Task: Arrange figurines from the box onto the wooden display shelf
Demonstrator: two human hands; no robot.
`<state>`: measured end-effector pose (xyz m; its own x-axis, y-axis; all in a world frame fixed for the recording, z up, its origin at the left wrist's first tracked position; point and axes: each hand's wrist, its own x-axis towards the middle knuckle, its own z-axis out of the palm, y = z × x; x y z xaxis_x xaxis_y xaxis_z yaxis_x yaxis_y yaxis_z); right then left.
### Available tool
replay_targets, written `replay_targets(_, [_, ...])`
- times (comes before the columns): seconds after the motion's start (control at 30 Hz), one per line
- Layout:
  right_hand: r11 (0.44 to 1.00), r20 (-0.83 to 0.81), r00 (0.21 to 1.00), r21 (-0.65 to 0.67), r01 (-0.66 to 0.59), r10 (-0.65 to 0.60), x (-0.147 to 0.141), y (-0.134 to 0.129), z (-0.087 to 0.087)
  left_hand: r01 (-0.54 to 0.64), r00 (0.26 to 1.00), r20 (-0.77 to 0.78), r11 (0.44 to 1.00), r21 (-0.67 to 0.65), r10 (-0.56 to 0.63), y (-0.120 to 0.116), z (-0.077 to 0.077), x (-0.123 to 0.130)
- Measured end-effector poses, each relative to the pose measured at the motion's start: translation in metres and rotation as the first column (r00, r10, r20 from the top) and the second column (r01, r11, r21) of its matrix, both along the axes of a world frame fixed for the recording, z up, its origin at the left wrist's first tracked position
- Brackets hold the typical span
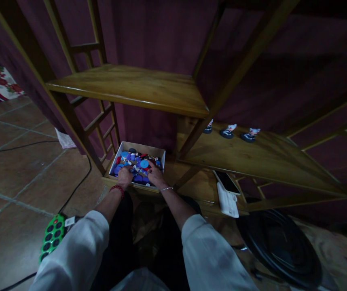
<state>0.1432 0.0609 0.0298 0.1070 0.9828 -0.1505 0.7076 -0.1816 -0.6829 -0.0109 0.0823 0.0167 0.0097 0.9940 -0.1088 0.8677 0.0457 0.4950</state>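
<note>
A shallow white-edged cardboard box [160, 152] stands on the low shelf, filled with small figurines [137, 178] on round blue, purple, red and dark bases. My left hand [125, 176] reaches into its front left part, fingers curled down among the pieces; what they grip is too small to make out. At the front right, my right hand [154, 174] has its thumb and fingertips closed at the edge of a figurine with a light blue round base [144, 164]. That base faces up towards me, and the rest of the piece is mostly hidden.
Three small figurines [228, 131] stand on a wooden shelf [240, 155] to the right. Below lie a phone [227, 182] and a white packet [228, 202]. A shelf board [131, 87] juts out above the box. A green power strip [53, 234] with cables lies on the floor.
</note>
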Motion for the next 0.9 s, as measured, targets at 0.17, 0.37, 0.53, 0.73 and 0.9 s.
replay_targets(0.17, [0.975,-0.003,0.996,0.204,-0.090,0.093,-0.001,0.001,-0.018,0.009,1.000,0.018,0.999,-0.031,-0.008,-0.002,0.004,0.004])
replay_targets(0.37, [0.955,0.037,0.982,0.231,-0.186,0.183,-0.006,-0.003,-0.029,0.045,0.999,0.027,0.998,-0.047,-0.043,-0.004,0.006,0.008])
replay_targets(0.53, [0.945,0.058,0.972,0.229,-0.233,0.226,-0.008,-0.007,-0.033,0.093,0.996,0.013,0.996,-0.011,-0.093,-0.007,0.005,0.008])
replay_targets(0.73, [0.941,0.013,0.972,0.247,-0.232,0.236,-0.004,-0.006,-0.038,0.117,0.993,0.012,0.993,0.006,-0.118,-0.009,0.006,0.011])
replay_targets(0.9, [0.943,-0.021,0.974,0.256,-0.211,0.224,-0.002,-0.005,-0.037,0.109,0.994,-0.007,0.994,-0.019,-0.109,-0.010,0.010,0.012])
